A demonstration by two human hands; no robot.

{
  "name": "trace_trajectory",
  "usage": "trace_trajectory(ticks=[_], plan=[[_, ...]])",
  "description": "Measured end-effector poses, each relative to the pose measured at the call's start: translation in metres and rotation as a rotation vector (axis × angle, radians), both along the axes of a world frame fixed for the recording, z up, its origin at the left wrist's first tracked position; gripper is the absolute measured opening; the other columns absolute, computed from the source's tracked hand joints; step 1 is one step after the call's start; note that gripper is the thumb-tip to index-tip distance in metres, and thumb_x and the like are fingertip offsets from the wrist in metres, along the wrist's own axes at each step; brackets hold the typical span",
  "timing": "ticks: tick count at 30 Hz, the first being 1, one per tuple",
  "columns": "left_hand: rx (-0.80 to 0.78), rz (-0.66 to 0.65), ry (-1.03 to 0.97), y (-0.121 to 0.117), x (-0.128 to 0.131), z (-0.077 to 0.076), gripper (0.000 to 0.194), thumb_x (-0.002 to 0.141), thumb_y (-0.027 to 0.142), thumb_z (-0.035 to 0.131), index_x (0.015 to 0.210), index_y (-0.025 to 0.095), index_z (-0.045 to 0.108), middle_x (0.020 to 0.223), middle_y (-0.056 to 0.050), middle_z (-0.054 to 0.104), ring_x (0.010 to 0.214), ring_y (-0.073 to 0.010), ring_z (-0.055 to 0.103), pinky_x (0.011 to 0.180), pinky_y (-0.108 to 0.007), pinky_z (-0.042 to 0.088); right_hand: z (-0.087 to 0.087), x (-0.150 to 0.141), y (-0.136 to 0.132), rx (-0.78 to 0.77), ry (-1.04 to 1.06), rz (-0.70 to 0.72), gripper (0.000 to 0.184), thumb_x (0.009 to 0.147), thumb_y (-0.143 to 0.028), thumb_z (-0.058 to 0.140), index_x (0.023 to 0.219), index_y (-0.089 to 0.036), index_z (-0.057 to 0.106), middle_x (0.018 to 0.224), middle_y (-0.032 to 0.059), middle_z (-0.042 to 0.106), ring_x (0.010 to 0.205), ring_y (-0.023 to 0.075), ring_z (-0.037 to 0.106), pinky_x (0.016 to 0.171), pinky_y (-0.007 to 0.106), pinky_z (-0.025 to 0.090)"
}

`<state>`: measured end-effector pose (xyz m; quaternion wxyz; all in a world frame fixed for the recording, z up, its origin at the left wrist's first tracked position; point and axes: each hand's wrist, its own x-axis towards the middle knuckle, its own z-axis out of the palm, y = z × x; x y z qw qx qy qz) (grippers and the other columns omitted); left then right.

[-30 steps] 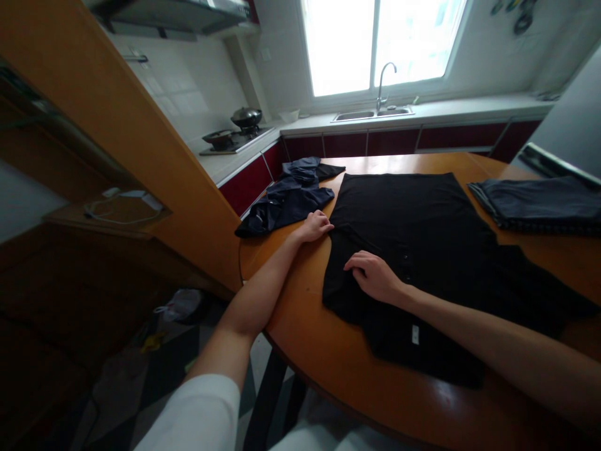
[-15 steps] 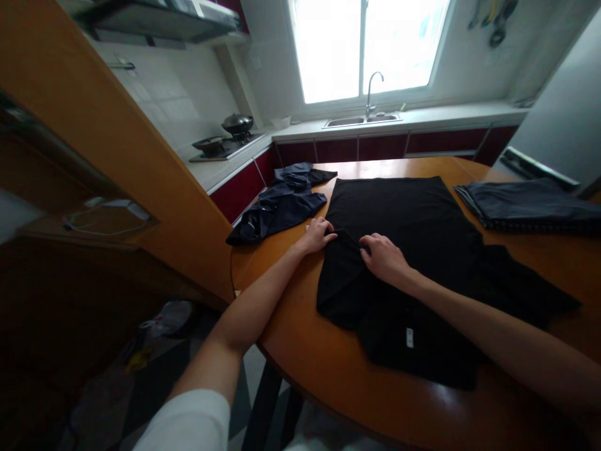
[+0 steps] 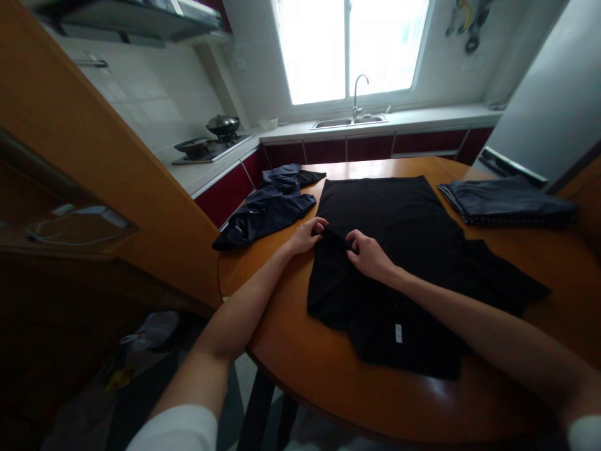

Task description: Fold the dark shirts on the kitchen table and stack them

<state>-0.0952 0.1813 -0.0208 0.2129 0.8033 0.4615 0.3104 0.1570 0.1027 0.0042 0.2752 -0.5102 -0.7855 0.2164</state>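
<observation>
A black T-shirt point(image 3: 385, 213) lies spread on the wooden table point(image 3: 291, 382), its hem toward the window and its neck with a small white label point(image 3: 399, 333) toward me. At its left edge my left hand point(image 3: 306, 237) pinches the cloth between thumb and fingers. My right hand point(image 3: 370, 255) is over the shirt a little to the right, fingers curled and closed on a raised ridge of the same cloth. One sleeve is folded in on the left; the other sticks out to the right under my right forearm.
A crumpled dark blue garment point(image 3: 267, 203) lies at the table's left edge. Folded dark trousers point(image 3: 509, 200) rest at the right. Behind are a counter with a sink point(image 3: 350, 121), a stove with a wok point(image 3: 223, 124), and a fridge point(image 3: 549, 94). A wooden panel point(image 3: 154, 188) stands at left.
The view has shifted slightly, so everything sits a little further left. Both hands stay at the same places on the shirt; the right hand's fingers have lifted slightly.
</observation>
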Motion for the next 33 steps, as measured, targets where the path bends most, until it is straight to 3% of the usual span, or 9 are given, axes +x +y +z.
trace_trajectory(ticks=[4,6,10,13,17,21,26,30,33], plan=[[0.114,0.074,0.083,-0.007,0.006,0.01,0.035,0.084,0.022,0.067,0.119,0.023,0.065,0.112,-0.006,0.068,0.101,-0.0199,0.066,0.093,-0.035,0.052,0.001,-0.001,-0.005,0.024,-0.091,-0.052,0.029,0.089,-0.021,0.057,0.118,-0.022,0.059,0.092,0.0064,0.07,0.078,0.0216,0.066,0.068,0.031,0.047],[0.174,0.067,0.116,-0.012,0.013,0.016,0.025,0.095,0.026,0.057,0.116,0.023,0.068,0.118,-0.007,0.068,0.108,-0.0203,0.066,0.099,-0.034,0.05,0.001,0.0,-0.008,0.048,-0.228,-0.064,0.024,0.092,-0.023,0.055,0.115,-0.021,0.061,0.098,0.0105,0.07,0.084,0.0253,0.067,0.071,0.034,0.049],[0.172,-0.021,0.29,-0.025,0.03,0.011,0.038,0.103,0.028,0.038,0.131,0.019,0.062,0.142,-0.011,0.059,0.133,-0.0221,0.054,0.114,-0.036,0.038,-0.002,-0.001,-0.012,0.227,-0.339,-0.036,0.022,0.096,-0.026,0.051,0.109,-0.018,0.066,0.116,0.0175,0.065,0.111,0.0317,0.06,0.089,0.042,0.05],[0.097,-0.051,0.467,-0.031,0.038,-0.003,0.05,0.103,0.034,0.038,0.15,0.016,0.044,0.161,-0.015,0.035,0.151,-0.0285,0.028,0.122,-0.049,0.023,-0.01,-0.004,-0.013,0.306,-0.281,0.104,0.036,0.099,-0.026,0.044,0.129,-0.016,0.062,0.138,0.0176,0.057,0.132,0.0298,0.049,0.108,0.044,0.042],[0.022,-0.071,0.536,-0.027,0.035,-0.014,0.058,0.103,0.04,0.035,0.158,0.021,0.031,0.167,-0.012,0.019,0.155,-0.027,0.013,0.124,-0.052,0.011,-0.027,-0.008,-0.013,0.195,-0.351,0.259,0.064,0.102,-0.044,0.038,0.155,-0.009,0.036,0.162,0.0187,0.032,0.152,0.029,0.024,0.122,0.05,0.023],[-0.019,-0.045,0.513,-0.017,0.03,-0.012,0.059,0.103,0.042,0.035,0.159,0.022,0.027,0.167,-0.011,0.018,0.155,-0.0258,0.016,0.124,-0.052,0.008,-0.032,-0.008,-0.015,0.134,-0.425,0.275,0.074,0.102,-0.055,0.032,0.159,-0.009,0.028,0.166,0.0181,0.019,0.155,0.0291,0.014,0.124,0.053,0.014],[-0.03,0.038,0.461,-0.006,0.025,-0.016,0.061,0.103,0.045,0.037,0.158,0.021,0.029,0.165,-0.012,0.024,0.154,-0.0265,0.02,0.124,-0.051,0.01,-0.028,-0.008,-0.015,0.126,-0.442,0.276,0.075,0.102,-0.057,0.031,0.158,-0.008,0.03,0.166,0.0188,0.018,0.155,0.0284,0.014,0.124,0.051,0.015],[-0.037,0.121,0.376,0.003,0.014,-0.016,0.054,0.103,0.041,0.039,0.153,0.02,0.04,0.162,-0.013,0.033,0.153,-0.0265,0.024,0.123,-0.051,0.019,-0.028,-0.007,-0.015,0.124,-0.454,0.283,0.075,0.102,-0.057,0.031,0.158,-0.006,0.03,0.166,0.0189,0.017,0.155,0.0286,0.014,0.124,0.051,0.014],[0.027,0.171,0.2,0.006,0.004,-0.007,0.047,0.102,0.028,0.039,0.145,0.017,0.051,0.153,-0.013,0.049,0.145,-0.0232,0.042,0.12,-0.043,0.03,-0.029,-0.007,-0.015,0.125,-0.453,0.278,0.075,0.102,-0.057,0.03,0.158,-0.007,0.03,0.166,0.0183,0.017,0.155,0.0285,0.014,0.124,0.052,0.016]])
